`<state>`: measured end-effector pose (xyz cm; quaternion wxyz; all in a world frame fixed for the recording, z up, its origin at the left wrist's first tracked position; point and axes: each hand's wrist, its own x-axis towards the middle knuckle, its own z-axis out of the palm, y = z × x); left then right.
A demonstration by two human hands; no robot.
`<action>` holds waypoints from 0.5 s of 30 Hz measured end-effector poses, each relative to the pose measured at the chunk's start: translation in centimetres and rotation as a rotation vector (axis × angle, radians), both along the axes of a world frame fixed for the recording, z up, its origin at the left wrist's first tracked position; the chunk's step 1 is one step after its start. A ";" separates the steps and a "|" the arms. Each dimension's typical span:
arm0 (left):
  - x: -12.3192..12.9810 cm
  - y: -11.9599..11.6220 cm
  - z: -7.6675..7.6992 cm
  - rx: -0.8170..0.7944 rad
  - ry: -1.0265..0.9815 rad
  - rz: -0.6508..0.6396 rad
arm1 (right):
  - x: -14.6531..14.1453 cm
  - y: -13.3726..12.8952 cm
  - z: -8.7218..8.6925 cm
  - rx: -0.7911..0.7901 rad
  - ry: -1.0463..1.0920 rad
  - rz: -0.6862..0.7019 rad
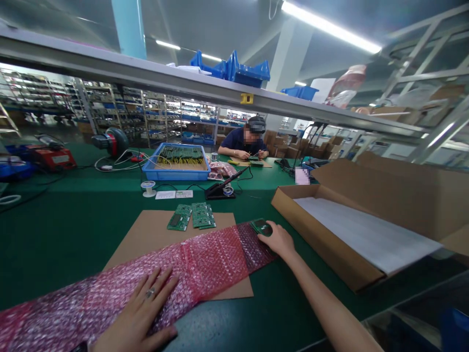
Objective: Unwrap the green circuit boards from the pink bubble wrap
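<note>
A long strip of pink bubble wrap (216, 264) lies slantwise over a cardboard sheet (137, 230) and the green table. Flat on its near part rests my left hand (141, 308), fingers spread, a ring on one of them. At the strip's far right end, my right hand (278, 238) grips a green circuit board (261, 226) between thumb and fingers. On the cardboard sheet, beyond the wrap, are two small groups of circuit boards, one on the left (180, 218) and one on the right (202, 216).
An open cardboard box (322, 239) with white sheeting inside stands on the right. Behind the boards are a soldering iron in its stand (223, 190), a solder spool (148, 188) and a blue tray (176, 175) of boards. Another person (245, 142) sits across the table.
</note>
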<state>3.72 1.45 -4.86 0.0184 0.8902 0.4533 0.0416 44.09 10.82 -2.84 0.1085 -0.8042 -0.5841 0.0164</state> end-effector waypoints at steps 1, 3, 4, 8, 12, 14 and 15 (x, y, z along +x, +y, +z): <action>-0.2 -0.2 -0.3 0.008 -0.001 0.003 | 0.1 0.0 0.1 0.004 0.024 -0.010; -0.3 -0.4 -0.7 0.044 -0.012 0.004 | 0.4 -0.1 0.5 0.024 0.046 -0.032; -0.4 -0.4 -0.9 0.065 -0.017 0.002 | 0.5 -0.1 0.7 0.039 0.038 -0.043; -0.3 -0.4 -1.3 0.145 -0.036 -0.024 | -0.2 -0.1 0.9 -0.014 -0.052 0.003; -0.5 -0.5 -1.0 0.251 -0.037 -0.016 | -0.8 0.2 0.4 -0.118 -0.075 0.045; -0.7 -0.6 -0.8 0.330 -0.031 -0.030 | -0.1 0.6 0.3 -0.112 0.059 0.037; -0.8 -0.8 -0.7 0.372 -0.022 -0.043 | 0.6 0.8 0.3 -0.109 0.148 0.024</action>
